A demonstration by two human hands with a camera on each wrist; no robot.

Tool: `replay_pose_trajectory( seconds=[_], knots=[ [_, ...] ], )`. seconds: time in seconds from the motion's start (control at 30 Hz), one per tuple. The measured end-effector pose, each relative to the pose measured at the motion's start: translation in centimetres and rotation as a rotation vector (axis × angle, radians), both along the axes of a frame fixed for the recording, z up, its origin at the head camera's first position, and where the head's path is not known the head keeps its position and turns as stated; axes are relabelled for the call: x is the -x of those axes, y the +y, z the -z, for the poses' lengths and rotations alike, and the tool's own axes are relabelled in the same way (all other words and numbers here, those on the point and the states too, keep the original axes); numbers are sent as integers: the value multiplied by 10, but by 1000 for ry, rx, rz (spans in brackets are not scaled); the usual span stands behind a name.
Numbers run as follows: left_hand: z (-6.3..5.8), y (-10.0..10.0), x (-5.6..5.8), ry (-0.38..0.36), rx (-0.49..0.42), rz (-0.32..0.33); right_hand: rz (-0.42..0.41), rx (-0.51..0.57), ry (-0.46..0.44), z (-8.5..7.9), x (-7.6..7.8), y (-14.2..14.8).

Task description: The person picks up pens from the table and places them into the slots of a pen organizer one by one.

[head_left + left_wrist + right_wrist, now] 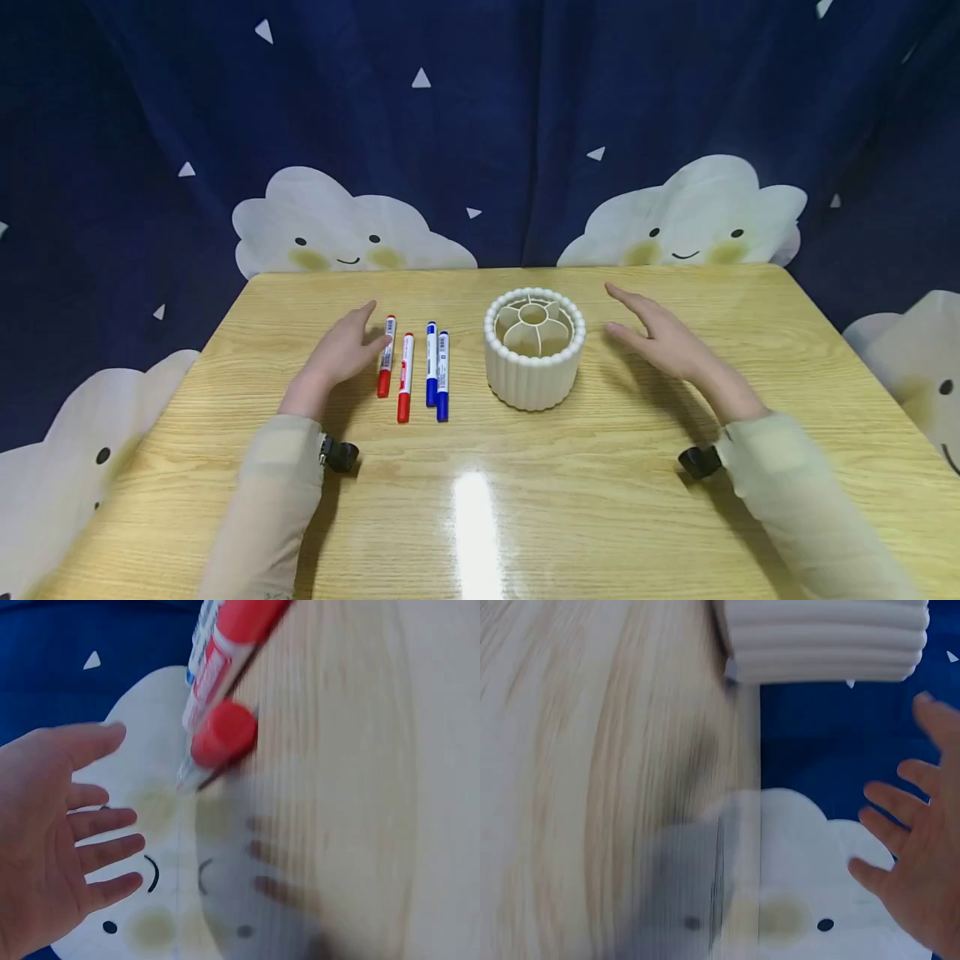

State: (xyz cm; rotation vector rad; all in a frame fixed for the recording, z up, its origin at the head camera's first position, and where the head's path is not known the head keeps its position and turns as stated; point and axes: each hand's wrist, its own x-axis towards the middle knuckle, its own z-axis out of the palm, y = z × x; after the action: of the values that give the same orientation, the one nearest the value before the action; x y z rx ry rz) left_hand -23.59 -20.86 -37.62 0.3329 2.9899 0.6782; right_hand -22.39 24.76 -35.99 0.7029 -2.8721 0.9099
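My left hand (341,350) hovers over the table at the left, fingers extended and nothing in its grasp; its thumb overlaps the leftmost red-capped marker (386,358) in the head view. Beside that one lies a second red-capped marker (405,379), then two blue-capped markers (431,367) side by side, caps toward me. In the left wrist view the red caps (225,733) show close to the thumb. A white ribbed pen holder (534,379) with inner dividers stands upright at the middle. To its right is my right hand (660,337), empty, fingers spread and apart from the holder.
The light wooden table (570,508) carries a bright glare streak near its front. Behind it hangs a dark blue curtain (495,125) with white triangles and smiling clouds. A small black camera (700,461) is strapped at each wrist.
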Motion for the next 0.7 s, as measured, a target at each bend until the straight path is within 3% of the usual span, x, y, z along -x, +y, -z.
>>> replay_pose_trajectory(
  seconds=[0.3,0.4,0.7],
  knots=[
    [7,17,17,-62,-62,-123,-212,301,-98,-17,-15,-38],
    [8,21,20,-96,-70,-147,-211,329,-129,-19,-15,-45],
    [11,29,20,-133,-80,-218,-200,379,-201,3,0,-46]
  ],
)
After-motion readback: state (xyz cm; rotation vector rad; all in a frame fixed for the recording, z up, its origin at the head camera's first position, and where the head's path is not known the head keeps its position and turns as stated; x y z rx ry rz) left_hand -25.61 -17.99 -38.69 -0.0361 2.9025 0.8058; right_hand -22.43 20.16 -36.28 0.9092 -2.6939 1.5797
